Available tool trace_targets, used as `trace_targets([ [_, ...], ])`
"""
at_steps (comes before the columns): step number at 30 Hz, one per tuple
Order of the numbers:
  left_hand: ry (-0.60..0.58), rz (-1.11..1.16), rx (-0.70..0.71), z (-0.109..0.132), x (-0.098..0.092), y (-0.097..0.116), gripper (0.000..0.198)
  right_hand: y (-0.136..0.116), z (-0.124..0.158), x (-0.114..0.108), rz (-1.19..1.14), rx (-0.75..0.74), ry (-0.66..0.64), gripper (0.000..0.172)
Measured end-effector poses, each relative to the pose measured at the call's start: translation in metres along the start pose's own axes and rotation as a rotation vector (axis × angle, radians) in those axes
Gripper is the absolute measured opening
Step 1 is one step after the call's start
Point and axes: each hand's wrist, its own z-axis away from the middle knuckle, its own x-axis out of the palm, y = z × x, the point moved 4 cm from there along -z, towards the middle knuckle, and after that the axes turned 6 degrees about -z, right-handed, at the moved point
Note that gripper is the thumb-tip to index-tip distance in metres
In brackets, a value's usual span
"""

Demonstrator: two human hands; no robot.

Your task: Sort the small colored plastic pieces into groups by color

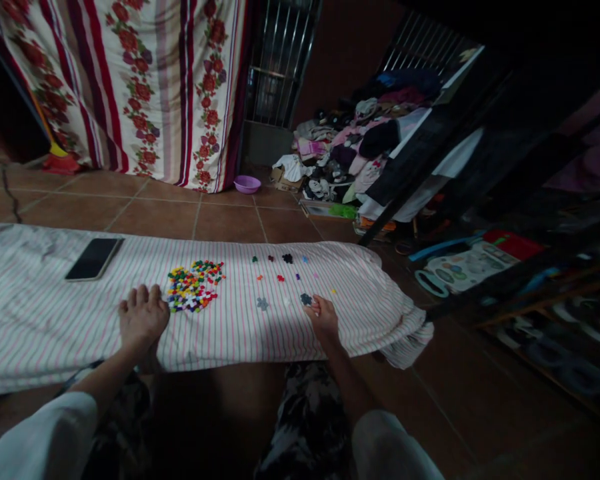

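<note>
My left hand rests on the striped cloth with its fingers apart and holding nothing, just left of a heap of small multicoloured beads. At the cloth's right part, my right hand has its fingertips pinched at the near edge of a small dark grey cluster of beads. Whatever lies between those fingertips is too small to make out. Left of it lies a lighter grey cluster. Farther back are small groups by colour, among them black beads, red beads and green beads.
A phone lies at the left of the striped cloth. On the tiled floor beyond stand a purple basin and a large pile of clothes. A floral curtain hangs behind. Dark posts and a shelf are at right.
</note>
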Motion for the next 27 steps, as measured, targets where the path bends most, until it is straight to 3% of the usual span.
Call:
trace_targets([
  [9,-0.022,0.022,-0.033,0.001,0.009,-0.004,0.050,-0.006,-0.007,0.001,0.068,0.026,0.013,0.044],
  [18,0.007,0.059,0.026,0.009,-0.006,-0.004,0.042,-0.011,0.003,-0.004,-0.112,0.076,0.018,0.038],
  [24,-0.006,0.085,0.044,0.015,-0.014,-0.005,0.036,-0.023,0.016,-0.008,-0.108,-0.070,0.012,0.019],
  [27,-0.014,0.080,0.039,0.017,-0.015,-0.006,0.033,-0.025,0.021,-0.007,-0.058,-0.091,0.015,0.020],
])
